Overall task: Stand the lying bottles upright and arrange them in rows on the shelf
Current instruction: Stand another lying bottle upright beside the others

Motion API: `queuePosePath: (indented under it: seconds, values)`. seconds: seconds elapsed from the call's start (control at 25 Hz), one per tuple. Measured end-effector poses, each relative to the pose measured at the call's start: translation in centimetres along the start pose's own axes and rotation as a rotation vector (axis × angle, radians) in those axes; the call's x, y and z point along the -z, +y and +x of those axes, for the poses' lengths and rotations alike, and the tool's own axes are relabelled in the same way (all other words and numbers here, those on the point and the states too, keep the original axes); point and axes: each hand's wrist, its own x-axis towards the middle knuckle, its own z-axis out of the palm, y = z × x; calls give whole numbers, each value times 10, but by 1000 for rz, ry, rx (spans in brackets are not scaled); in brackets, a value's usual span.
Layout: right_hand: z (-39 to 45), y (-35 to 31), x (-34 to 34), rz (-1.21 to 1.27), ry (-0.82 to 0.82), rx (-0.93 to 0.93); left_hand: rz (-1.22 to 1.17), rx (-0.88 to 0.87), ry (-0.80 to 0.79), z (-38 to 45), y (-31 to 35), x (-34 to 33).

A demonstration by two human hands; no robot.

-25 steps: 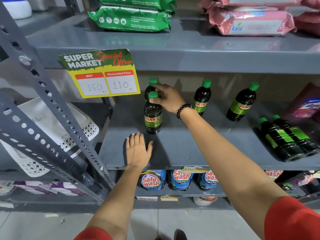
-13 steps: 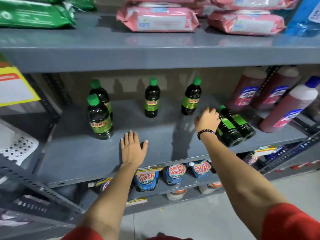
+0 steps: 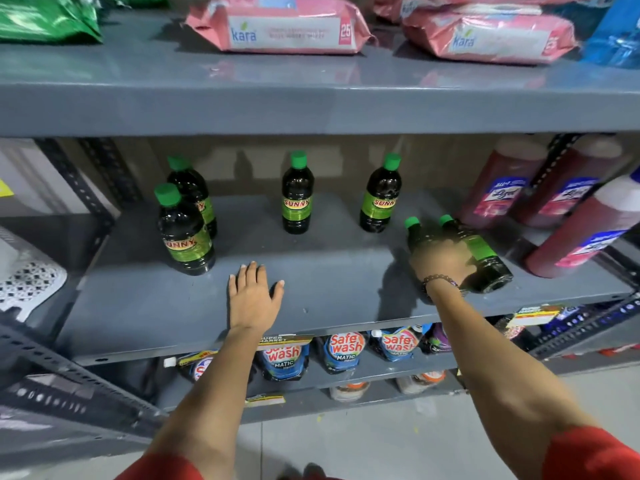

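Note:
Several dark Sunny bottles with green caps stand upright on the grey shelf (image 3: 329,292): a front-left bottle (image 3: 183,233), one behind it (image 3: 194,192), a middle bottle (image 3: 297,195) and a right bottle (image 3: 381,197). Two more bottles lie side by side at the right, caps pointing to the back: the left lying bottle (image 3: 417,233) and the right lying bottle (image 3: 481,254). My right hand (image 3: 441,263) rests over the left lying bottle, fingers curled on it, blurred. My left hand (image 3: 254,296) lies flat and open on the shelf front.
Large red Lizol bottles (image 3: 571,230) stand and lean at the right end of the shelf. Pink Kara packs (image 3: 284,26) lie on the shelf above. Safe Wash pouches (image 3: 344,351) fill the shelf below. A slotted metal upright (image 3: 86,188) bounds the left.
My right hand left the upright bottles at the left and moved right onto the lying bottles. The view swung right. My left hand stayed flat on the shelf.

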Motion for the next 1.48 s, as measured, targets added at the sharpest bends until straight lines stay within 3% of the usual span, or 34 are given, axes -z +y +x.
queuePosePath:
  seconds: [0.12,0.2,0.32,0.64,0.8,0.88,1.0,1.16,1.32,1.48]
  values:
    - [-21,-37,4,446,-32,78,-5,12,-10,0,0,1]
    - [-38,-69,5,768,-164,167,-2,4,3,-1,0,1]
    - [-61,-116,2,903,-367,274,-3,18,4,0,0,1]
    - [-79,-151,-2,758,-625,473,-2,18,-39,0,-1,2]
    - [-73,-170,19,882,-339,404,9,7,-35,0,0,3]
    - [-68,-181,32,754,-253,529,15,-3,-37,0,-1,2]
    - [-62,-187,48,625,-314,688,21,-5,-36,0,-2,3]
    - [-63,-189,56,581,-372,723,32,-11,-31,0,-1,3]
    - [-65,-204,57,387,-330,776,27,-13,-27,0,-2,3]
    - [-61,-209,60,347,-294,798,17,-16,-21,-1,-3,4]
